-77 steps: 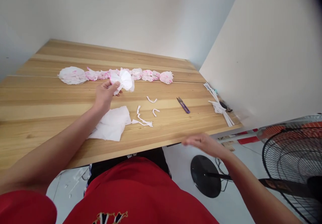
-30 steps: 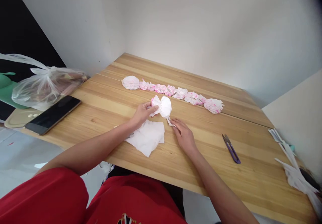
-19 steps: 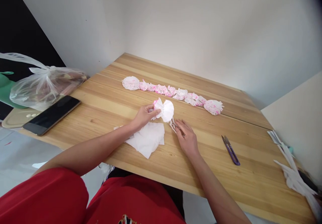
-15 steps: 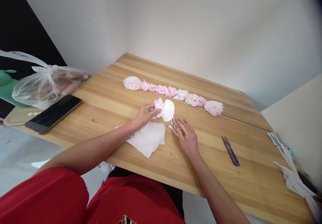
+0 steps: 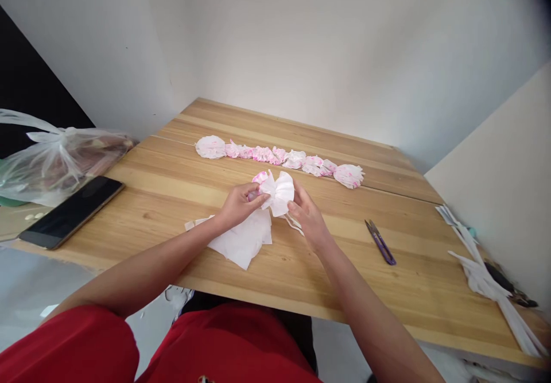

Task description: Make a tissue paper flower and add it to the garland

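Observation:
Between my hands is a white, pleated tissue paper flower (image 5: 282,192) with pink edges at its left side. My left hand (image 5: 241,204) pinches it near its gathered middle. On its right edge, the thumb and fingers of my right hand (image 5: 309,213) close around the paper. Thin white strips (image 5: 294,224) lie below it, beside my right hand. Flat white tissue sheets (image 5: 243,240) rest on the table under my left wrist. Farther back, a row of crumpled pink and white paper flowers (image 5: 275,155) stretches across the table, with a fan-shaped one at each end.
Purple-handled thread snips (image 5: 380,243) lie to the right on the wooden table (image 5: 336,279). A black phone (image 5: 73,211) and a knotted clear plastic bag (image 5: 64,162) are at the left. White strips of plastic (image 5: 484,282) lie at the right edge, and walls stand behind.
My right hand has moved up from the loose strips to the paper flower and closed on its right edge. My left hand still holds it. The camera view has shifted slightly.

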Demonstrator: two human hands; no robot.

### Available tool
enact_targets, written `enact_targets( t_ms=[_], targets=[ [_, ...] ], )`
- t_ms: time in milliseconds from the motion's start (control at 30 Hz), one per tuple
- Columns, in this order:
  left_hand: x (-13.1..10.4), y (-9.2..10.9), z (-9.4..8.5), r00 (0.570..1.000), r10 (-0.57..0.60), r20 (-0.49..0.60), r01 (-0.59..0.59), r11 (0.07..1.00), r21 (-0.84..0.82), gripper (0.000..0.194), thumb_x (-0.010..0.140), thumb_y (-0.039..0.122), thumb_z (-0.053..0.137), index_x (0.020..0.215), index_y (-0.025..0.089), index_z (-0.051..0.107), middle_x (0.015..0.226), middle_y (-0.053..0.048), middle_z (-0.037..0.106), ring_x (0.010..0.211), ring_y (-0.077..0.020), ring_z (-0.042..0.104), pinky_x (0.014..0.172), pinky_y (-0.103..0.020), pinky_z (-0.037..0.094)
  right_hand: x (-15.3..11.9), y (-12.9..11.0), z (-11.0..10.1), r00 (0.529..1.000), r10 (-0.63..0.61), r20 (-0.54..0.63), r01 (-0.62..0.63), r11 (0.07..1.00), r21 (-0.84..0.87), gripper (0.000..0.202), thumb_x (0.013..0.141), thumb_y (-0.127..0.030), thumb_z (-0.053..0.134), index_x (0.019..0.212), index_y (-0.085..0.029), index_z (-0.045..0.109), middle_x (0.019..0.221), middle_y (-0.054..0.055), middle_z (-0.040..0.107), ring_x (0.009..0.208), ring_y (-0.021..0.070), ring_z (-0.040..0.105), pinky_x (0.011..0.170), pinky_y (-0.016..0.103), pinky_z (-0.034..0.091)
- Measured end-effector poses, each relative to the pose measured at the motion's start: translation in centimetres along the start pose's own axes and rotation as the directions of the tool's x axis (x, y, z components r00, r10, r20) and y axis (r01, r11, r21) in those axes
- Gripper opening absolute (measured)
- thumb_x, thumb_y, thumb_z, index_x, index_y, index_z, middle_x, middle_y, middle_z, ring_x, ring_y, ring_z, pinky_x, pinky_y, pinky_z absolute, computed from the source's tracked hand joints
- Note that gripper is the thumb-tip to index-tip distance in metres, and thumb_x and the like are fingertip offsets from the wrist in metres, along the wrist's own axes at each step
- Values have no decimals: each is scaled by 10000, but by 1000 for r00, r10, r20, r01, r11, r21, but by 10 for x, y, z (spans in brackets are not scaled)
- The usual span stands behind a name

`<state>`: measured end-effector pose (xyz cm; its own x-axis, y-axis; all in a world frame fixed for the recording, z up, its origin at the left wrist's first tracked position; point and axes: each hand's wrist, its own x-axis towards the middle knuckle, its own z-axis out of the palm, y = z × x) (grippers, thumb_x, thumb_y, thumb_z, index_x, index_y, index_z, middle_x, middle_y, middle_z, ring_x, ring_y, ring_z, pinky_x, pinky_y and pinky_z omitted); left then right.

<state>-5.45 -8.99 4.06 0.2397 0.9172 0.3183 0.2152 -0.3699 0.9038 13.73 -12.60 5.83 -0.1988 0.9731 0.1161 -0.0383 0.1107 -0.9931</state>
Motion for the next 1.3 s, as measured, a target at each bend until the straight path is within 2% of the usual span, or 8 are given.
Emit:
enact_targets(
  t_ms=[133, 233, 300, 400, 567, 767, 1033, 1300],
  targets=[
    [-3, 10, 5, 996, 91, -6, -89, 990, 111, 341, 836, 395, 585, 605, 156, 510, 572, 36, 449, 572, -94, 392, 569, -230, 303, 9, 4, 9, 994, 93, -60, -90, 995, 38, 662, 724, -416, 766, 1314, -248, 517, 1289, 69, 638, 1154, 254, 606, 931, 378, 529],
    [3, 21, -5, 982, 136, 129, -148, 984, 96, 281, 821, 430, 623, 740, 161, 630, 701, -10, 605, 671, -132, 533, 645, -240, 391, 13, 11, 6, 977, 148, -155, -134, 986, 99, 558, 691, -368, 790, 1192, -240, 582, 1122, 44, 705, 945, 218, 670, 785, 351, 572],
    [15, 21, -24, 971, 128, 202, -137, 990, 30, 309, 856, 457, 583, 944, 181, 690, 939, -67, 695, 869, -177, 625, 775, -266, 456, 13, 12, -2, 968, 188, -163, -159, 971, 176, 520, 669, -339, 806, 1137, -246, 602, 1054, 23, 718, 843, 188, 675, 700, 322, 577],
    [40, 3, -67, 988, 89, 129, -102, 990, 100, 438, 927, 502, 446, 1088, 169, 681, 1133, -113, 691, 1063, -210, 627, 953, -318, 452, 9, 11, -22, 955, 216, -202, -158, 950, 270, 465, 638, -298, 831, 1052, -238, 626, 959, 1, 722, 742, 150, 660, 603, 267, 551],
    [68, -54, -122, 978, -51, 205, -102, 734, 671, 502, 967, 403, 318, 1337, 152, 546, 1406, -123, 545, 1301, -272, 485, 1101, -399, 351, 1, 24, -55, 934, 197, -299, -100, 945, 313, 366, 628, -315, 845, 925, -213, 658, 891, 2, 710, 680, 129, 629, 534, 234, 517],
    [72, -91, -121, 918, -199, 342, -225, 450, 864, 548, 986, 374, 280, 1457, 111, 373, 1544, -147, 354, 1428, -263, 319, 1171, -417, 234, 2, 38, -67, 919, 234, -317, -102, 918, 383, 348, 606, -312, 863, 869, -213, 658, 848, -18, 688, 657, 107, 602, 532, 220, 532],
    [51, -93, -126, 890, -232, 393, -280, 404, 871, 601, 1001, 487, 189, 1521, 198, 274, 1609, -63, 220, 1492, -250, 159, 1198, -493, 97, 1, 39, -67, 926, 228, -300, -99, 916, 389, 330, 615, -307, 860, 852, -211, 651, 827, -17, 676, 644, 108, 592, 513, 217, 528],
    [-1, -72, -142, 901, -257, 350, -251, 349, 903, 583, 997, 501, 211, 1508, 239, 318, 1622, -54, 173, 1507, -285, 68, 1192, -538, 37, -2, 38, -65, 942, 200, -271, -94, 929, 358, 309, 644, -333, 840, 855, -211, 649, 776, -21, 655, 606, 109, 571, 502, 229, 508]
  ],
)
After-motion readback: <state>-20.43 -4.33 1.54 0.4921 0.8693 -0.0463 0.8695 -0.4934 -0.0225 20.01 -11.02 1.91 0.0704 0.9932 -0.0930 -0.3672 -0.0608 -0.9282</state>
